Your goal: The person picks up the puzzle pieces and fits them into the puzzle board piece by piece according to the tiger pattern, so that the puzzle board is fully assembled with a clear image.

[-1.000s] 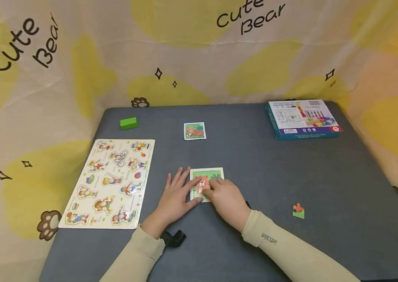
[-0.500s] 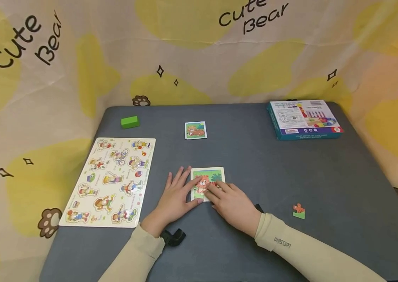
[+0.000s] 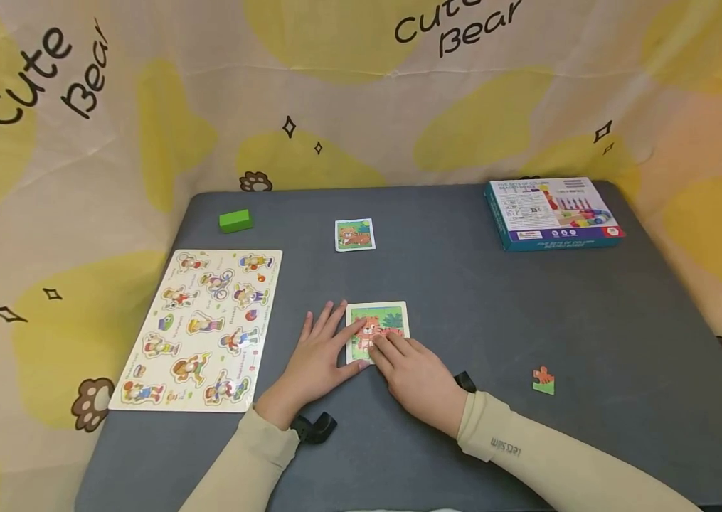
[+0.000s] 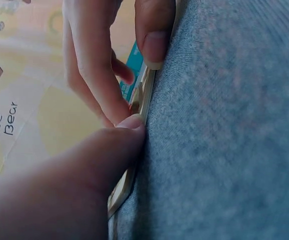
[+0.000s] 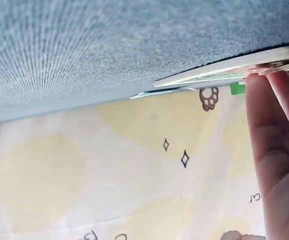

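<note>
A small square jigsaw puzzle (image 3: 394,316) with an orange animal on green lies on the grey table in front of me, a pale border round it. My left hand (image 3: 313,364) lies spread at its left side, index fingertip on the picture, thumb at the lower left corner. In the left wrist view, the thumb (image 4: 127,137) presses at the board's edge. My right hand (image 3: 423,384) rests its fingertips on the lower right of the picture, covering that part. A loose puzzle piece (image 3: 543,380), orange and green, lies to the right.
A matching picture card (image 3: 355,235) lies behind the puzzle. On the left is a white board of cartoon figures (image 3: 197,331), with a green block (image 3: 235,221) beyond it. A flat teal and white box (image 3: 553,215) lies at the back right, before a patterned cloth.
My right hand has gone from gripping at the picture's middle to laying straighter fingertips on its lower right. My left hand has stayed put.
</note>
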A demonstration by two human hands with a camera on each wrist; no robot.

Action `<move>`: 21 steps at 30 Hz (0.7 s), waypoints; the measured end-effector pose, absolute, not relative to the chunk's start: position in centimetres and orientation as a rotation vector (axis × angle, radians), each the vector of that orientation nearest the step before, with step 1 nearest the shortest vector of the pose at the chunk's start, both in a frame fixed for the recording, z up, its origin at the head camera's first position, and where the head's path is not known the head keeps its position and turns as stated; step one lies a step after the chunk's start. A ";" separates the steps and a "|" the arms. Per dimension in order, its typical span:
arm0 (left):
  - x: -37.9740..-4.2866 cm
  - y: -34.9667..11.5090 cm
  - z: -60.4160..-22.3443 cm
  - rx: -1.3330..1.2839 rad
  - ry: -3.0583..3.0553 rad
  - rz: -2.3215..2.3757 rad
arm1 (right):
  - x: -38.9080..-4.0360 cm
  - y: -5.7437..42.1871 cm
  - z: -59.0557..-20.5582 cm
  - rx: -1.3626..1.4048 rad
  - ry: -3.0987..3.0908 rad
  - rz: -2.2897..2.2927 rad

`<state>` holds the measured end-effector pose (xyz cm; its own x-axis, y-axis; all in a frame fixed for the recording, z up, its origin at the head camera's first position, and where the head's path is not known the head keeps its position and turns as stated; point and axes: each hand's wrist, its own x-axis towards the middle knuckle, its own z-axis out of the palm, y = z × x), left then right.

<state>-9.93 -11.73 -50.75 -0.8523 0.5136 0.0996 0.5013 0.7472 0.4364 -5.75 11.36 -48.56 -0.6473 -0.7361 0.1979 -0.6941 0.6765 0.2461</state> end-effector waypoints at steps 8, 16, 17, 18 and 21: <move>-9.8 -11.9 -50.9 0.817 2.906 0.692 | -5.6 11.0 -49.2 1.100 -2.616 -0.206; -10.2 -11.7 -50.6 0.840 2.918 0.692 | -5.7 11.3 -49.4 1.069 -2.653 -0.137; -10.2 -11.7 -50.6 0.841 2.916 0.684 | -5.7 11.3 -49.5 1.078 -2.655 -0.130; -10.1 -11.7 -50.5 0.840 2.914 0.681 | -5.7 11.3 -49.6 1.086 -2.656 -0.126; -10.0 -11.8 -50.4 0.832 2.908 0.665 | -5.7 11.2 -49.7 1.115 -2.653 -0.127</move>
